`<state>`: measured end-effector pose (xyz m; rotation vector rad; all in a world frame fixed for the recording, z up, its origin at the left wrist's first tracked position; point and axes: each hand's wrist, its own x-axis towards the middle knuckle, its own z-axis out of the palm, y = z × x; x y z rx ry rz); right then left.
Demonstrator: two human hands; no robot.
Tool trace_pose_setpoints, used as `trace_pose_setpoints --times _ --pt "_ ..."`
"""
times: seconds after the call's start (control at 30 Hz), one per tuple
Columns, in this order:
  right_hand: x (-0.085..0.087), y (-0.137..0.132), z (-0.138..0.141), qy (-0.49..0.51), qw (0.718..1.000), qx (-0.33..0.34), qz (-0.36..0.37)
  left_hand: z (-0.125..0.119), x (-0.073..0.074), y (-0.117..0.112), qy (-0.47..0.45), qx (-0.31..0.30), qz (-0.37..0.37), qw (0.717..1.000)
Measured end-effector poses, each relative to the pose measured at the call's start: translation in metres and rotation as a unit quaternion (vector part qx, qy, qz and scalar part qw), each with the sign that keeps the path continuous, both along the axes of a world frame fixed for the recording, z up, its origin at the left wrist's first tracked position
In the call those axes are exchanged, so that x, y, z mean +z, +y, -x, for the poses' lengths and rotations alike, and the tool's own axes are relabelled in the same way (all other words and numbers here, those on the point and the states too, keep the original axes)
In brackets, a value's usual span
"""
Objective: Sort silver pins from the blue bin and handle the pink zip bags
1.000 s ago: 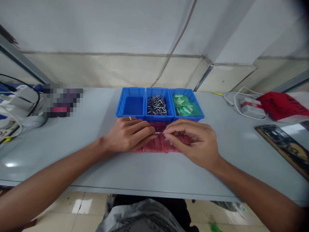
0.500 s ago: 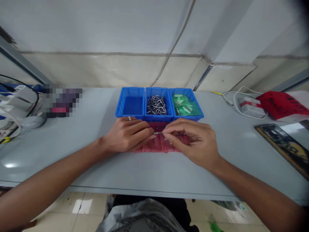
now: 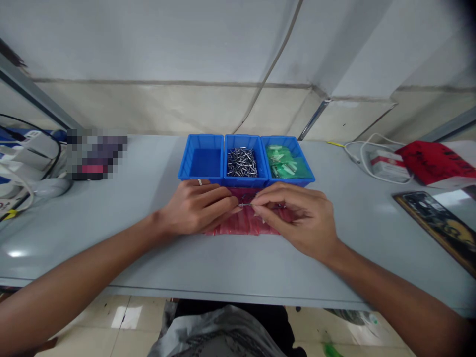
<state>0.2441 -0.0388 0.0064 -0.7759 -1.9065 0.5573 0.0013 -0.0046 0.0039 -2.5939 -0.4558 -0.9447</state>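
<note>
Between my two hands a thin metal rivet (image 3: 245, 204) lies level, with a small flange along its length. My left hand (image 3: 203, 207), a ring on one finger, is closed with its fingertips at the rivet's left end. My right hand (image 3: 303, 218) pinches the other end between thumb and forefinger. Underneath spreads a red plastic bag or sheet (image 3: 238, 225), partly covered by both hands; a few small metal pieces show on it. Just behind, the middle blue bin (image 3: 263, 173) holds a heap of similar metal pieces (image 3: 241, 162).
Left of the middle bin stands an empty blue bin (image 3: 204, 163). The right blue bin (image 3: 310, 177) holds green plastic bags (image 3: 284, 161). A phone (image 3: 439, 223), a red packet (image 3: 435, 161) and a white cable lie at right. Chargers and a mouse (image 3: 52, 187) sit at left.
Almost nothing differs. Both hands keep the same grip on the rivet above the red plastic; the whole view shifts very slightly.
</note>
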Motion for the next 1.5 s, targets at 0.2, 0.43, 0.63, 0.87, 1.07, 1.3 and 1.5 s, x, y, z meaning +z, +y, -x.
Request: trace_pose_setpoints --times 0.2,0.43,0.63,0.87,1.07,1.3,1.5 --pt "0.0021 -0.0013 -0.0004 0.01 1.0 -0.001 -0.001 -0.0001 -0.0007 -0.0003 -0.012 0.002 0.003 1.0" --pt "0.0033 -0.0028 -0.0024 0.024 1.0 0.005 0.014 -0.0004 -0.0014 0.0008 -0.017 -0.007 0.025 1.0" --pt "0.0036 -0.0017 -0.0014 0.027 0.999 0.0 0.025 0.0003 -0.0021 0.0006 -0.007 -0.007 0.022 1.0" --pt "0.0013 -0.0033 -0.0022 0.037 0.998 0.004 0.041 0.0011 -0.0017 0.0005 -0.003 -0.014 0.021 1.0" --pt "0.0021 -0.0031 -0.002 0.034 0.998 0.004 0.048 0.0016 -0.0024 0.0001 -0.006 -0.005 0.025 1.0" --pt "0.0014 -0.0018 -0.0013 0.038 0.998 0.012 0.046 0.003 -0.0021 0.0014 0.031 0.001 0.035 0.999" --pt "0.0015 -0.0006 -0.0012 0.037 0.998 0.008 0.05 0.0021 -0.0016 0.0002 0.016 -0.001 0.024 1.0"
